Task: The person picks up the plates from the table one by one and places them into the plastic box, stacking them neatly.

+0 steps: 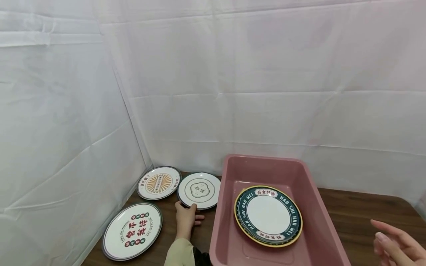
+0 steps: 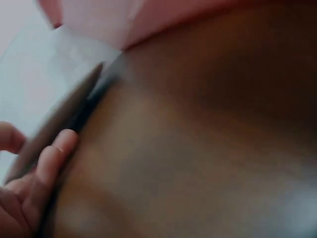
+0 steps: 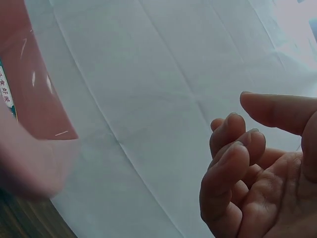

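Note:
My left hand [image 1: 186, 218] pinches the near edge of a white plate with a cloud-shaped emblem [image 1: 199, 190], left of the pink tub [image 1: 222, 225]. In the left wrist view the plate [image 2: 64, 111] is tilted, its rim between the thumb and fingers of the hand [image 2: 42, 183]. My right hand [image 1: 397, 245], right of the tub, holds nothing; the right wrist view shows the hand [image 3: 257, 173] with fingers loosely bent and thumb apart. A green-rimmed plate with a yellow edge [image 1: 269, 215] lies inside the tub, apparently over another.
A plate with a sunburst print [image 1: 159, 183] lies at the back left, and a larger plate with red characters [image 1: 132, 232] lies nearer on the brown table [image 1: 346, 210]. White cloth [image 1: 266, 81] hangs behind and on the left.

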Demonstrator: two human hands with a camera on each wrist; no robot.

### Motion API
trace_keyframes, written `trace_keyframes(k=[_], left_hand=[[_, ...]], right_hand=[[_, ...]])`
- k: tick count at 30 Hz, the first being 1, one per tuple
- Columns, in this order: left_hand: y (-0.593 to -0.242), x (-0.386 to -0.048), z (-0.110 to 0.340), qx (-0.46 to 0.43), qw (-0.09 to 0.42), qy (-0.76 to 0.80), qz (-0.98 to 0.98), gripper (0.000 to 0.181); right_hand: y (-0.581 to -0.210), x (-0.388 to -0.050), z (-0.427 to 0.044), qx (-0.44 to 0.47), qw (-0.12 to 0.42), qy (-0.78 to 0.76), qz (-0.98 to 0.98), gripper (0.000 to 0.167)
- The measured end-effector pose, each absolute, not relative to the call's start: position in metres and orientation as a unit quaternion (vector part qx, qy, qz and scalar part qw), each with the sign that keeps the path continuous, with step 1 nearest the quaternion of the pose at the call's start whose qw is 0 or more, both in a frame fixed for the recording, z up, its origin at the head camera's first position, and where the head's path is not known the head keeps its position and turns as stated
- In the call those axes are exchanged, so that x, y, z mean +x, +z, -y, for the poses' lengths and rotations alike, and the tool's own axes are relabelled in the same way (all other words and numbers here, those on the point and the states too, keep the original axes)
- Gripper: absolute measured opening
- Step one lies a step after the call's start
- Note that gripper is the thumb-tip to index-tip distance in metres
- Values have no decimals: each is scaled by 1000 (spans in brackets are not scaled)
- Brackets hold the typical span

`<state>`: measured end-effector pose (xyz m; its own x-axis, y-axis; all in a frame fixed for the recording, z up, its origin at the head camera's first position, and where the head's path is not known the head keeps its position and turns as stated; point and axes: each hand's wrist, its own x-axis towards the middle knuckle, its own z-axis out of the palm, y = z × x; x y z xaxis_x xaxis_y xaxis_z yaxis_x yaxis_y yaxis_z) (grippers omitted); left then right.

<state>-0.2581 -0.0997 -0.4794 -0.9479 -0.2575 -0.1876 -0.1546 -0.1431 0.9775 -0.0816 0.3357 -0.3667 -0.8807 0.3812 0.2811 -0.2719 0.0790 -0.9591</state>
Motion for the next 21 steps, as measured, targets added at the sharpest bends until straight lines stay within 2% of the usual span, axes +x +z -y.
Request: trace_keyframes(k=[9, 15, 21], left_hand=[[-490, -233, 91, 143, 149, -753, 625, 65], [-485, -217, 93, 165, 173, -780, 578, 61], [-469, -205, 107, 169, 196, -771, 582, 61]], right_hand=[[-361, -80, -330, -72, 226, 662, 711, 22], [-357, -76, -332, -71, 205, 622, 752, 23], [-357, -72, -334, -56, 225, 596, 769, 26]])
